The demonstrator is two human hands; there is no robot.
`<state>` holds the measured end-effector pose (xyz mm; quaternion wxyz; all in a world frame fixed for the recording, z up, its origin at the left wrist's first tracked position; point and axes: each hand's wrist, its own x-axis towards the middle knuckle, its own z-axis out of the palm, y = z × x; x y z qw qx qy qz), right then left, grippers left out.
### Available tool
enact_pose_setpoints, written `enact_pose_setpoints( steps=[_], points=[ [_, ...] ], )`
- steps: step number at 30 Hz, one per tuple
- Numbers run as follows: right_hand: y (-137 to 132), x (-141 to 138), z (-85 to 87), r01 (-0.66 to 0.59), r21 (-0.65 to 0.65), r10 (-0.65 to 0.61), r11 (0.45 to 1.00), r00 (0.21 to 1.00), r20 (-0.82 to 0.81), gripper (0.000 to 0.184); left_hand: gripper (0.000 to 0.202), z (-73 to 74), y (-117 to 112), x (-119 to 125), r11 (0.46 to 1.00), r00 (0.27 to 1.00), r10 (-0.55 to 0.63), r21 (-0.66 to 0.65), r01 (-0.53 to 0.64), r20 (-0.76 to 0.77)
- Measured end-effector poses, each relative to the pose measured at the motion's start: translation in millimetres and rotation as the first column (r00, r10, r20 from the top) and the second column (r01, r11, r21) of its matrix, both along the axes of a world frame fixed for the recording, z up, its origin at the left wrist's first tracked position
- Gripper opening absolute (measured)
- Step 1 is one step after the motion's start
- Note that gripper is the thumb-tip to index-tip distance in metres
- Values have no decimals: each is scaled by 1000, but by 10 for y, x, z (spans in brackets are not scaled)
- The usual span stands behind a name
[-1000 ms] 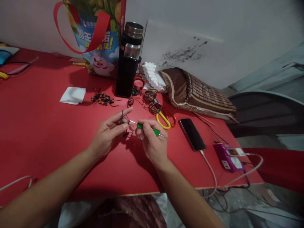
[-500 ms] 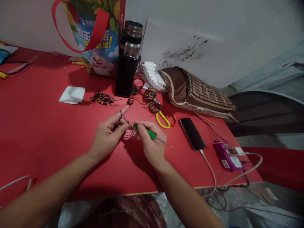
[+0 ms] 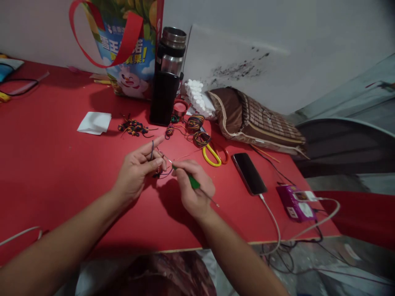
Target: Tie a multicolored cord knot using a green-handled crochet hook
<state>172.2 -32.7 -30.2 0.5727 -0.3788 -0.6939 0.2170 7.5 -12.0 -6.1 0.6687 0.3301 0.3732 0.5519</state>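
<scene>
My left hand (image 3: pixel 137 170) pinches a small knotted piece of multicoloured thread (image 3: pixel 159 172) between thumb and fingers, with a dark strand looped over the raised index finger. My right hand (image 3: pixel 193 187) is closed on a green-handled crochet hook (image 3: pixel 194 181), whose thin metal tip points left into the thread by my left fingers. Both hands hover just above the red table (image 3: pixel 55 164) near its middle.
Behind the hands lie yellow-handled scissors (image 3: pixel 212 156), coils of coloured thread (image 3: pixel 197 131), small knotted pieces (image 3: pixel 133 128), a white paper (image 3: pixel 94 123), a black flask (image 3: pixel 166 78), a printed bag (image 3: pixel 129 45) and a brown pouch (image 3: pixel 256 119). A phone (image 3: pixel 249 173) on a cable lies right.
My right hand has tilted the hook so its rear end swings down and toward me. My left hand has shifted slightly left and nearer, still pinching the thread.
</scene>
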Motion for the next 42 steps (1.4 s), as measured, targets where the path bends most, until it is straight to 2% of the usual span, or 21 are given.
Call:
enact_pose_setpoints(
  steps=[3,5,13,19,24,26,30,37,42],
  points=[
    [-5,18,1,46,-120,-56,992,995,-86,14,60,28,37,-44,1000,999,-23,-12,23,22],
    [-10,27,4,34,-164,-52,986,993,-105,14,57,48,52,-63,999,998,-25,-35,27,59],
    [17,62,60,-51,-80,46,996,997,-68,16,58,132,95,-122,978,985,-28,-199,62,172],
    [37,118,24,-112,-192,80,975,983,-167,13,54,100,142,-144,959,970,-65,-253,126,233],
    [73,92,-80,-212,-307,87,928,923,-375,19,47,30,103,-94,979,987,-79,-179,103,137],
    [83,64,-105,-231,-341,74,911,906,-417,19,50,3,66,-56,989,994,-69,-121,79,90],
    [90,27,-109,-223,-356,40,908,890,-454,17,63,-62,5,-6,996,995,-91,21,90,32],
    [90,13,-98,-193,-372,9,908,896,-444,20,49,-111,32,-12,996,999,7,92,-3,-47],
    [96,2,-78,-179,-370,-2,912,898,-439,21,58,-70,11,-7,984,978,28,176,10,-209]
  ],
)
